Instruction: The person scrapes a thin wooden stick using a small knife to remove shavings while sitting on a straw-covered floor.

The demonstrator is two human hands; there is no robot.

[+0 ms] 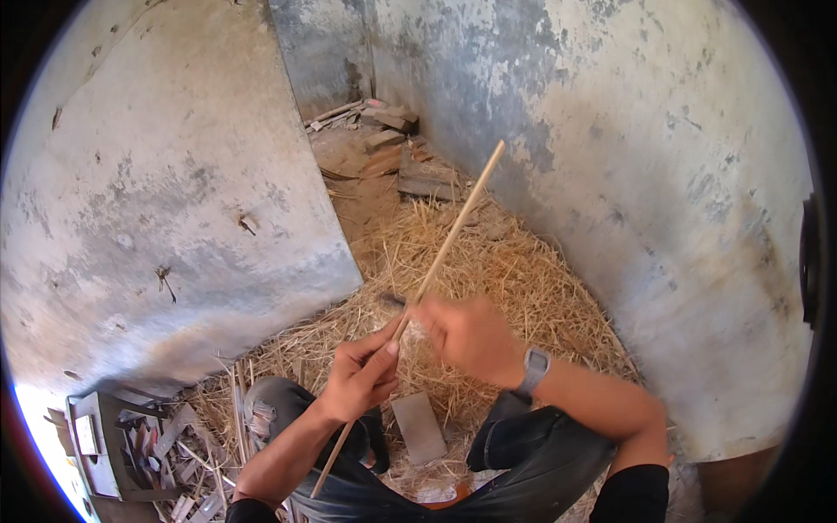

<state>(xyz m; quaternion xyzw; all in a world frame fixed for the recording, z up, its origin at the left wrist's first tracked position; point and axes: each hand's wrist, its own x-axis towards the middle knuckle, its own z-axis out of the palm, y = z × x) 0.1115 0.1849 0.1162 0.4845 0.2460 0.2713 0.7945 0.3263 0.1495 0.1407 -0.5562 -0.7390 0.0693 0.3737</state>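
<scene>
Hands work a long thin stick (436, 261) above the straw floor (532, 288): left hand (357, 379) grips its lower part, right hand (466, 336) is closed on a small tool beside it. Scraping looks midway; upper length seems untouched.

A flat block (418, 427) lies on straw (506, 270) between two walls (174, 192).

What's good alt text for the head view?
A seated person grips a long thin bamboo stick with the left hand, while the blurred right hand works on it beside the left. Straw covers the floor between stained walls, with wood scraps lower left.
</scene>
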